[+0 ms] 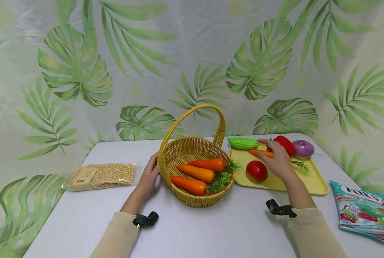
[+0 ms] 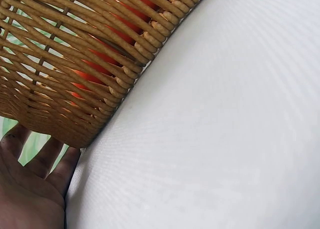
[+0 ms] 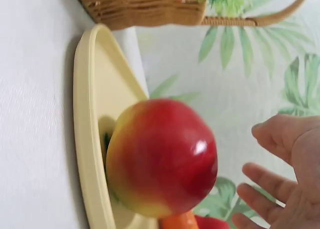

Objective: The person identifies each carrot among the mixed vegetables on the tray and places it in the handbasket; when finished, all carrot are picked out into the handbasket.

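Observation:
A woven basket with a tall handle holds several orange carrots with green tops. My left hand rests against the basket's left side; in the left wrist view its extended fingers touch the wicker. Over the yellow tray, my right hand hovers with spread fingers above another carrot, partly hidden by the hand. Nearer the tray's front lies a round fruit, red with a yellow side in the right wrist view, apart from the right hand.
Toward the tray's back are a green bitter gourd, a red pepper and a purple onion-like vegetable. A bag of corn kernels lies left of the basket. A Fox's candy bag lies at the right.

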Tool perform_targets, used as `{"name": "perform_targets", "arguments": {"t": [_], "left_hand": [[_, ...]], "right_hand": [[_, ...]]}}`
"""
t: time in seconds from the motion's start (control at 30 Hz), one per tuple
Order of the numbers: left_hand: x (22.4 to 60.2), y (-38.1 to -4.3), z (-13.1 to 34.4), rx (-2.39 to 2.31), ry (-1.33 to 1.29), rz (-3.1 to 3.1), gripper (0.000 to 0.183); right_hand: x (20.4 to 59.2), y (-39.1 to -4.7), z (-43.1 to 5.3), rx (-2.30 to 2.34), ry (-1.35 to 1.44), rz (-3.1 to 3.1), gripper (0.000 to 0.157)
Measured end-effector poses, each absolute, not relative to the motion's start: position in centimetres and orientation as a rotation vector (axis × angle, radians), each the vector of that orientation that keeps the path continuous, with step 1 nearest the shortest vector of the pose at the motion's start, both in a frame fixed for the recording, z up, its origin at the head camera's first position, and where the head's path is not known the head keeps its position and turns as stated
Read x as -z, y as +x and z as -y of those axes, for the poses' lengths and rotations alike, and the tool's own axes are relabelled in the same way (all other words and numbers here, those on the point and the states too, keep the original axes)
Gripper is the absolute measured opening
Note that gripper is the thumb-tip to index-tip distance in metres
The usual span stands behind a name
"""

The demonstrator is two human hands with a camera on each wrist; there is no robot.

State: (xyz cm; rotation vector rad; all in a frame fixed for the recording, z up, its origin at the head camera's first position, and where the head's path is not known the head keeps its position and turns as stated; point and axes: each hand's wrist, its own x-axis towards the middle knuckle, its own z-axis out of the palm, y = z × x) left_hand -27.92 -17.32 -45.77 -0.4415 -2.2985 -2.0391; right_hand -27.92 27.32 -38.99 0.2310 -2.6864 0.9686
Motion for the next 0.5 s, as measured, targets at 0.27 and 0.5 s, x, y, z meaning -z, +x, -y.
{"name": "perform_targets", "arguments": {"t": [0.27, 0.5], "left_hand": [[45.8, -27.9, 17.3, 2.039, -0.432, 2.303, 0.046], [45.8, -28.0, 17.3, 2.034, -0.434, 2.304, 0.046]], "right_hand": [[40.1, -28.4, -28.7, -0.916, 0.144, 2.709, 0.047], [41.0, -28.6, -29.7, -0.914, 0.101, 2.68, 0.047]]}}
